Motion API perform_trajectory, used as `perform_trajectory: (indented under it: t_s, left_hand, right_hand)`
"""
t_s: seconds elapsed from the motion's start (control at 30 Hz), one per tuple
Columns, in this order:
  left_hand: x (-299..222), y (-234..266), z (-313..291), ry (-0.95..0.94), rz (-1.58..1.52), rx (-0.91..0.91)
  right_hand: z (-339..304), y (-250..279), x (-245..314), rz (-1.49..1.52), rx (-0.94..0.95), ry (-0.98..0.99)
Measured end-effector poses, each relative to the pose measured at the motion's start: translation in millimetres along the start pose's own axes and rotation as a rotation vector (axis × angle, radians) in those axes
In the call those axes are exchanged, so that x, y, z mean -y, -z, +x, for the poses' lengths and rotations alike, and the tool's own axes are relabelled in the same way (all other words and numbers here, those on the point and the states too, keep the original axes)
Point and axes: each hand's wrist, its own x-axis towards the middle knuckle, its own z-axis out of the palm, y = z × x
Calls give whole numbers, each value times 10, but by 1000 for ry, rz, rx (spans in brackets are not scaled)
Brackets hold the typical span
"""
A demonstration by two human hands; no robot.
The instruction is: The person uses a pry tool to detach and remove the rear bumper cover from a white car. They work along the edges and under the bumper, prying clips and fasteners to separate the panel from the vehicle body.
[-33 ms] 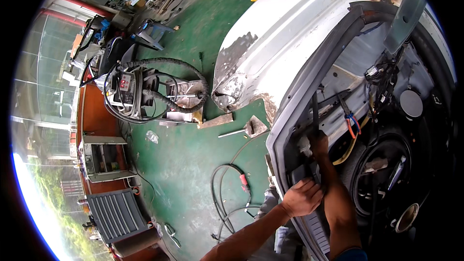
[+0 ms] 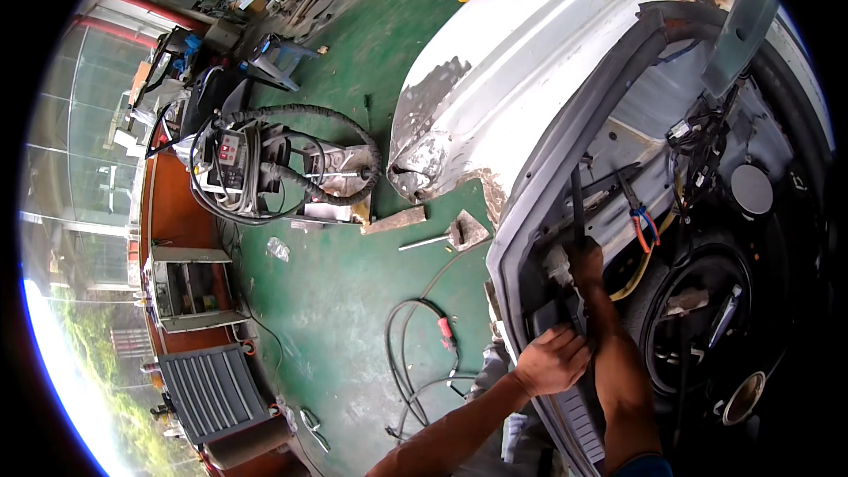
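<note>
At the opening (image 2: 505,274) of a white car body (image 2: 486,97): both bare forearms (image 2: 623,389) are reaching in.
Left hand (image 2: 554,359) is clenching near the ribbed sill strip (image 2: 576,420), beside the right forearm; contents unseen. Right hand (image 2: 586,262), deeper in, is sitting at the lower end of a dark bar (image 2: 577,208); grip cannot be told. Pliers (image 2: 635,209) are resting to its right.

I note one slim dark bar (image 2: 577,203), straight, just inside the grey trunk rim (image 2: 565,140) of a white car (image 2: 530,62); the car's near corner (image 2: 422,173) is dented, paint scraped.
</note>
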Motion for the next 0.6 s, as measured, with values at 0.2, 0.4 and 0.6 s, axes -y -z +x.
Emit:
perform_trajectory:
  t_s: [0.2, 0.4, 0.6]
  left_hand:
    - [20, 5, -39, 16, 9, -9]
    - [13, 10, -32, 12, 1, -31]
    - [-14, 27, 39, 37, -20, -9]
  right_hand:
    - [-572, 713, 756, 43, 28, 170]
    - [-331, 999, 1567, -134, -89, 364]
    - [-108, 1101, 2092, 2, 72, 305]
